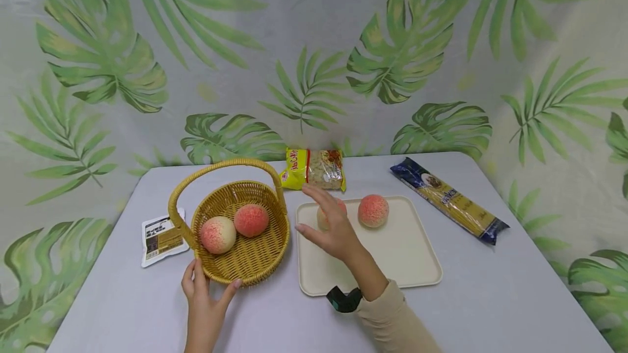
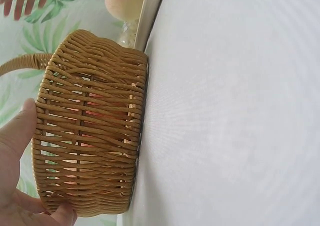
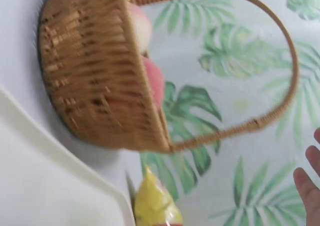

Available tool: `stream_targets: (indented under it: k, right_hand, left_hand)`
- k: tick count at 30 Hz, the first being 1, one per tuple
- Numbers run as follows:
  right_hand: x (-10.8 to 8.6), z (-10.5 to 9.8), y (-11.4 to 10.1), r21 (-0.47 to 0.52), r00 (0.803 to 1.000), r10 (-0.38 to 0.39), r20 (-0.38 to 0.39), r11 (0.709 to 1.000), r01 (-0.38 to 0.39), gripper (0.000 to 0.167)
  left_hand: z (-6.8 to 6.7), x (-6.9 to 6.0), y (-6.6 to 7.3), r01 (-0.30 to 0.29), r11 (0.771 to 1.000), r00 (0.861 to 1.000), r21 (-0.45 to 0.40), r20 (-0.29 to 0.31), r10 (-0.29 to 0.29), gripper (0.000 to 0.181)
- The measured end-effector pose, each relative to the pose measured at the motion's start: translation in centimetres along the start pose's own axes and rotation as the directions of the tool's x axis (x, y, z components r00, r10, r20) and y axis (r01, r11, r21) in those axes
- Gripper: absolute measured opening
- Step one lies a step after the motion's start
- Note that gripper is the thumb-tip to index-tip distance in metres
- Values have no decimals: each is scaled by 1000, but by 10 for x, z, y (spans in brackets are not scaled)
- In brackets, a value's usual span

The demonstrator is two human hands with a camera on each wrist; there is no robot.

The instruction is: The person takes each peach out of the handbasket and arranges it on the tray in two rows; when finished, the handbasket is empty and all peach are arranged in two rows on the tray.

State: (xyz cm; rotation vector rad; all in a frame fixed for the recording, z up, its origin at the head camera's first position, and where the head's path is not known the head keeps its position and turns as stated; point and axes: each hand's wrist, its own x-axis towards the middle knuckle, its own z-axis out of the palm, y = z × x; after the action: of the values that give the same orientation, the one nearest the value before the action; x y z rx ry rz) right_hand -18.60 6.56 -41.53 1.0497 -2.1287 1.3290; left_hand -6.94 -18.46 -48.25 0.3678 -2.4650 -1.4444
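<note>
Noting nearest first: the left hand [image 1: 206, 293] rests against the near side of a round, golden-brown woven wicker basket [image 1: 267, 266], thumb set well apart from the fingers, their tips touching the wall; presumably this steadies the light basket and leaves the tall arched handle unobstructed. The right hand [image 1: 336, 230], beyond a beige sleeve [image 1: 392, 315], hovers above a shallow, cream-coloured rectangular tray [image 1: 412, 271]; thumb and fingers spread, nothing between them, perhaps raised to clear the basket rim. In the basket, two round pink-and-cream peaches, one paler [image 1: 218, 235] and one redder [image 1: 251, 220], sit just beside each other, the wall likely checking any roll. Left of it, a flat white pouch with a brown label [image 1: 164, 237] lies on the white table [image 1: 275, 323]. On the tray's far half: a pink peach [image 1: 374, 211] and another [image 1: 322, 220], partly hidden by the right hand. Farther back, a yellow-and-clear plastic bag [image 1: 321, 170] and a long blue-and-yellow pasta packet [image 1: 448, 199] lie outside the tray, before a pale leaf-printed cloth [image 1: 304, 86].
</note>
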Motion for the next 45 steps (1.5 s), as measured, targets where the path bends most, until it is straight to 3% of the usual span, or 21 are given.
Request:
stream_targets:
  k: [6,14,24,36,45]
  right_hand:
    - [10,35,-2,-26,980,49,192,999,-45,67]
    - [13,69,15,-40,937,126,326,992,-120,72]
    - [19,83,20,-42,898,236,371,970,-238,75]
    - [34,93,22,-30,867,295,402,950,-310,80]
    - [42,103,26,-44,815,360,453,923,-383,81]
  left_hand:
    - [0,0,0,-5,1000,1000,5,2,5,98]
    - [1,1,-1,-11,1000,1000,11,2,11,98]
    - [0,0,-2,-6,1000,1000,6,8,6,99]
    - [1,0,-4,-24,1000,1000,2,-17,24,99]
    - [2,0,-3,-15,1000,1000,3,-9,15,99]
